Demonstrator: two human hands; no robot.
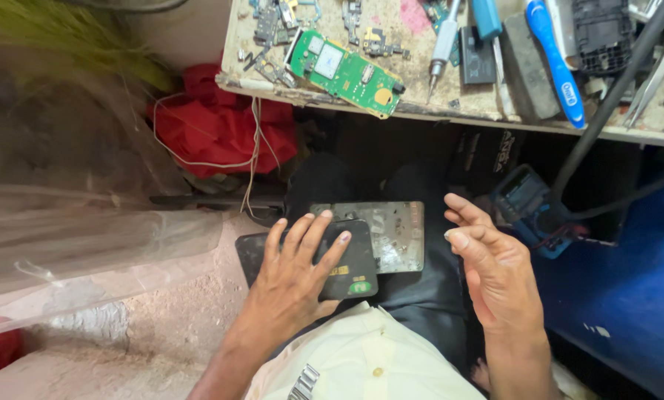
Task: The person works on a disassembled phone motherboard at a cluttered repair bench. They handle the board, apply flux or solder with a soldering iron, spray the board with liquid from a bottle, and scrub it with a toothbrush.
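My left hand (pixel 296 275) lies flat, fingers spread, on a black rectangular cover (pixel 354 268) resting on my lap. Under and to the right of that cover is a grey metal tablet frame (pixel 398 233) with screw holes showing. A second dark flat panel (pixel 252 255) sticks out to the left beneath my fingers. My right hand (pixel 495 270) hovers just right of the frame, palm turned inward, fingers loosely curled and holding nothing.
The worn workbench edge (pixel 421 111) above carries a green circuit board (pixel 344 70), small phone parts, a screwdriver (pixel 443 48), a blue toothbrush (pixel 558 67) and tweezers. Red cloth (pixel 221 126) and wires lie at the left. A blue multimeter (pixel 528 204) sits at the right.
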